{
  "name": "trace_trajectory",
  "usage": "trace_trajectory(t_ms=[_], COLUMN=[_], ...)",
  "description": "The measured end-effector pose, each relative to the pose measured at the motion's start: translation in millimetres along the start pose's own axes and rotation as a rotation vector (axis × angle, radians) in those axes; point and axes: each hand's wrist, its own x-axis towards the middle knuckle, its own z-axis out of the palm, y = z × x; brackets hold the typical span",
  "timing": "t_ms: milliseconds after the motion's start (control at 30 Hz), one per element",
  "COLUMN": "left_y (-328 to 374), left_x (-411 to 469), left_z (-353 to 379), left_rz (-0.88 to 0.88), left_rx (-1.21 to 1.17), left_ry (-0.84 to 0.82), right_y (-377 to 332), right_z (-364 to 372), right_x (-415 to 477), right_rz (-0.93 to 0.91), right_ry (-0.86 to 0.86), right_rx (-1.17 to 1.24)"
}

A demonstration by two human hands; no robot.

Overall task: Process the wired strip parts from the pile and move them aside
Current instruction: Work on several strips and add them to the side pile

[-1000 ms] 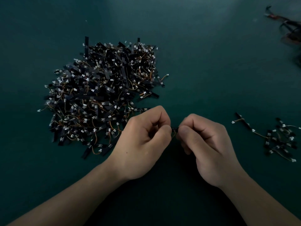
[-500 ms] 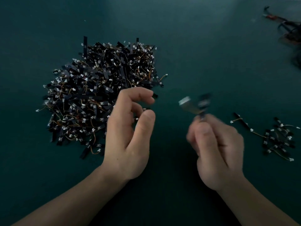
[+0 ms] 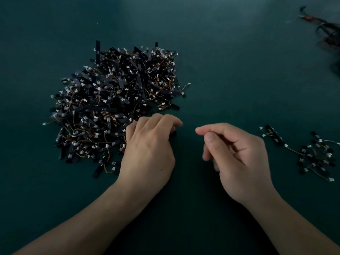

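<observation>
A large pile of wired strip parts, black strips with white connectors and orange wires, lies on the dark green table at centre left. My left hand is palm down at the pile's lower right edge. Its fingers curl over a dark strip part that shows just under the index fingertip; the thumb is hidden. My right hand hovers to the right of it, index finger pointing left, thumb beside it, the other fingers loosely curled, with nothing in it. A small group of strip parts lies at the right.
The dark green table surface fills the view. A tangle of dark cables with a red piece lies at the far right corner. Bare table shows between the big pile and the small group.
Both hands pinched one part together a second ago. The right hand then swung it toward the small group and has come back empty. The left hand went to the pile's edge and curled down.
</observation>
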Motion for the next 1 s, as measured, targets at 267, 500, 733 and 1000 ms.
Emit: trace_trajectory(t_ms=[267,500,733,1000], left_y=[7.1,8.0,7.5,10.0], left_x=[-0.1,-2.3,-2.4,-3.9], left_z=[-5.9,-4.1,-3.4,-6.6], left_rz=[0.254,0.415,0.48,0.464], left_rx=[-0.298,-0.379,-0.462,-0.381], left_ry=[0.266,0.278,0.224,0.318], right_y=[-1.7,-5.9,-6.2,-7.2], right_z=[1.0,2.2,2.0,5.4], right_x=[3.3,3.9,6.5,5.6], right_rz=[0.105,0.096,0.138,0.161], right_ry=[0.027,-0.158,-0.081,0.142], right_rx=[0.054,-0.074,-0.086,-0.086])
